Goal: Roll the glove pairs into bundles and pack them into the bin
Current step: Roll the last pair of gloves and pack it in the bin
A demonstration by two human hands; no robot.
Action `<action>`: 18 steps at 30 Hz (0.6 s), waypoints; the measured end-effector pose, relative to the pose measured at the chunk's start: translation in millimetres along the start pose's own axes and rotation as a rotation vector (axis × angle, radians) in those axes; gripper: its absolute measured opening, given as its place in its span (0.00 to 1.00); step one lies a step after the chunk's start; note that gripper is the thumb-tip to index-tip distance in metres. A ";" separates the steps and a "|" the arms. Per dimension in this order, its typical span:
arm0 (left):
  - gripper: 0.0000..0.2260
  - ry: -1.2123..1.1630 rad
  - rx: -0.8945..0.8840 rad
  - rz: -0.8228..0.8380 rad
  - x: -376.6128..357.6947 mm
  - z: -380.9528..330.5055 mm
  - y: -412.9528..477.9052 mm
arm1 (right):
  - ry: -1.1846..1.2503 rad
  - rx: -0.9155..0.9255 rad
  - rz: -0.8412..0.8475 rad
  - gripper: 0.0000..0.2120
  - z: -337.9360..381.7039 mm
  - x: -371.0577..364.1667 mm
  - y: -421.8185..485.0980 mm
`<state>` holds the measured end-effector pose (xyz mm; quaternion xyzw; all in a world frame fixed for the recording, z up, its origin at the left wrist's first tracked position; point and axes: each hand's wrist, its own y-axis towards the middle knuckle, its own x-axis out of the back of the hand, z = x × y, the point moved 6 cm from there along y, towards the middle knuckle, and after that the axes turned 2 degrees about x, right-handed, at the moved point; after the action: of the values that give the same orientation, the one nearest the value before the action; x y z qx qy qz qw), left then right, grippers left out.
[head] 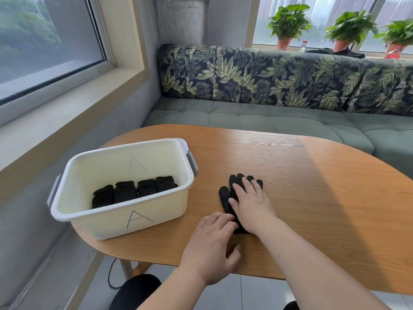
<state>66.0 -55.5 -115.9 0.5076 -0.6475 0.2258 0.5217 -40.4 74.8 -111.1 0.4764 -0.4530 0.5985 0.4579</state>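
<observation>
Head view, the only one on offer. The black gloves (225,199) lie flat on the wooden table (312,186), towards its near edge, just right of the bin (107,222), fingers pointing at the far edge. The right hand (252,205) is spread flat on top of them, fingers straight and slightly fanned, pressing down. The left hand (212,240) comes in at the cuff end, fingers relaxed and lightly bent with the tips touching the cuff and the thumb held apart. It grips nothing that I can see.

This looks like the start of a roll from the cuff. To do it well, keep that right palm firm so the stack can't skid, square up the cuffs, then turn the edge over tightly and evenly and walk the roll towards the fingertips.

Now the count. Only one glove outline shows on the table, and I can't tell whether a second lies beneath it. There are four rolled bundles (125,193) in a row on the bin's floor, and one bin at the table's left edge, marked with two letter A's. Behind, a sofa (268,117) and three potted plants (288,21).
</observation>
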 end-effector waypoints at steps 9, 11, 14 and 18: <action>0.22 -0.032 0.021 -0.004 -0.7 2.0 1.4 | 0.010 -0.031 0.000 0.36 -4.0 -18.7 21.9; 0.22 -0.037 0.032 0.008 -0.5 1.5 1.6 | 0.014 -0.033 -0.003 0.36 -5.9 -17.9 23.4; 0.23 -0.081 0.071 0.017 3.1 2.7 1.6 | 0.011 -0.035 -0.003 0.35 -4.2 -18.7 23.4; 0.28 -0.118 0.120 0.017 7.2 5.0 1.5 | -0.008 -0.026 -0.001 0.35 -1.4 -19.5 8.2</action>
<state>62.9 -62.0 -110.8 0.5448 -0.6667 0.2384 0.4493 -46.2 72.6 -131.4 0.4729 -0.4623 0.5906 0.4624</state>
